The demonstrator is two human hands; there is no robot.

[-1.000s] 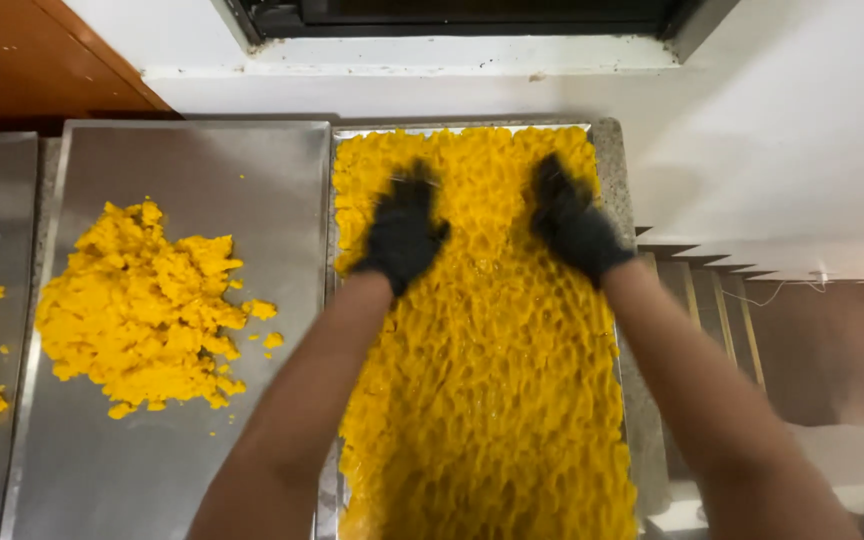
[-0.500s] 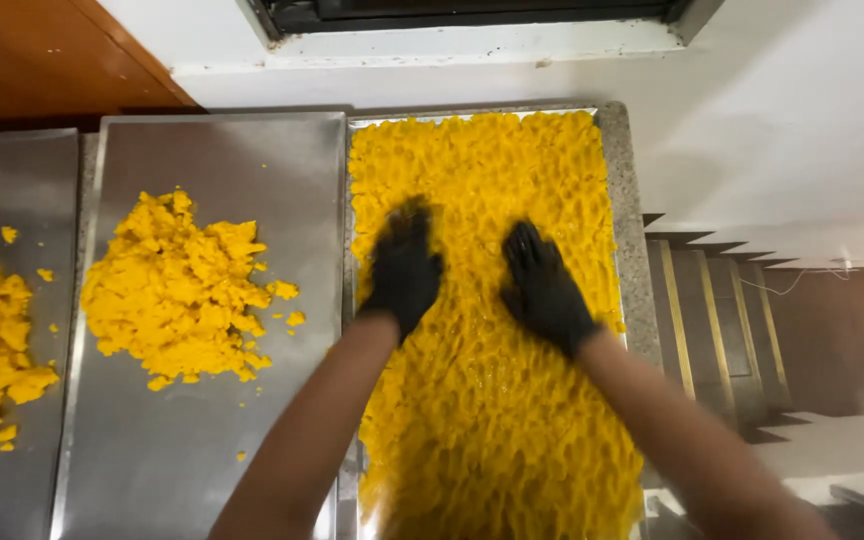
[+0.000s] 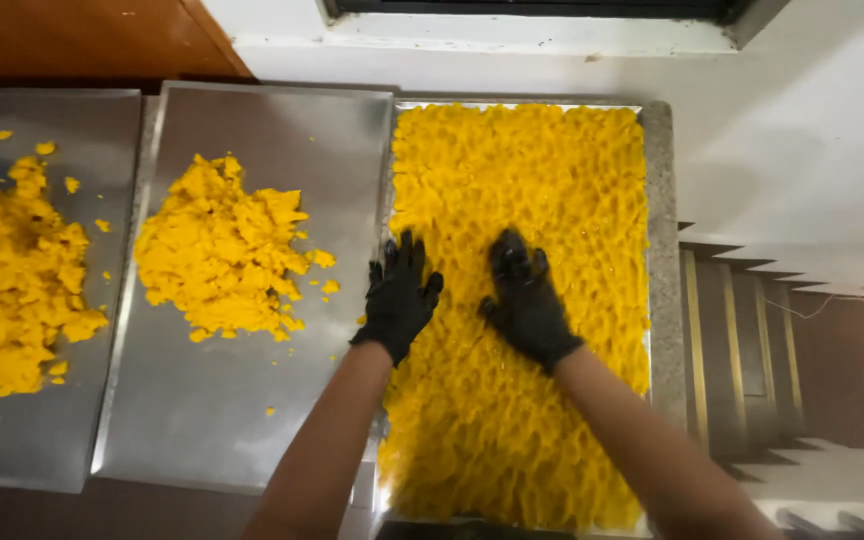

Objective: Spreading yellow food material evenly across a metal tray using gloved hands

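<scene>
Both gloved hands come back from the far end of the tray of spread yellow mash toward its middle; the left hand and right hand now press closer together.

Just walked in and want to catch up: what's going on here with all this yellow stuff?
A person in black gloves presses both hands flat on a yellow mash layer that covers the right tray. The left hand lies at the layer's left edge, the right hand near its middle. The middle tray and the left tray each hold a loose yellow heap.
</scene>
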